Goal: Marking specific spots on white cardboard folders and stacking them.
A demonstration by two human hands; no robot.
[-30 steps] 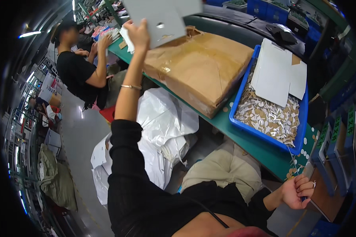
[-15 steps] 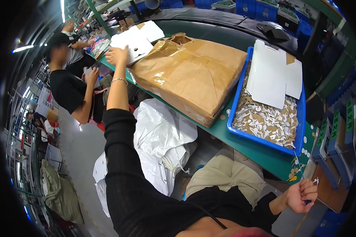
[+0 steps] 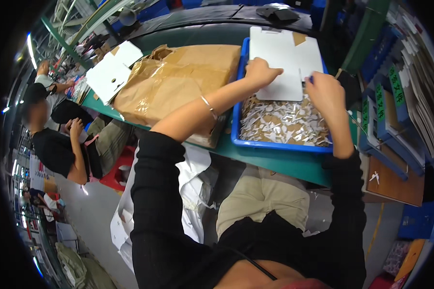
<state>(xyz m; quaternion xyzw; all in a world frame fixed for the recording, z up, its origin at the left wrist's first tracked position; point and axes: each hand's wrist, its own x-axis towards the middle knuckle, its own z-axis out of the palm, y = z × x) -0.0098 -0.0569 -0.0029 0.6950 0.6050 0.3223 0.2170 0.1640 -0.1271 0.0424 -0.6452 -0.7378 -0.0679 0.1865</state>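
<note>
A blue plastic tray (image 3: pixel 233 126) on the green bench holds many small white and brown cut scraps. Across its far part lies a white die-cut card sheet (image 3: pixel 287 48) with a brown patch at one corner. My left hand (image 3: pixel 262 74) rests at the sheet's left side, fingers curled and thumb stretched over its surface. At the sheet's right edge my right hand (image 3: pixel 327 94) is closed around a thin-shafted tool (image 3: pixel 310 79) with a blue handle. The slim metal shaft points toward the sheet. Fingertips of both hands are partly hidden.
A large brown-paper-wrapped package (image 3: pixel 178 82) stands left of the tray, with more white card sheets (image 3: pixel 110 74) beyond it. Blue file holders (image 3: pixel 388 127) line the right side. White sacks (image 3: pixel 193 192) lie under the bench. A co-worker (image 3: pixel 58 139) sits at left.
My left hand has left the white sheets at far left and come to the sheet over the tray. My right hand has risen from the lower right with the tool. The view has swung right.
</note>
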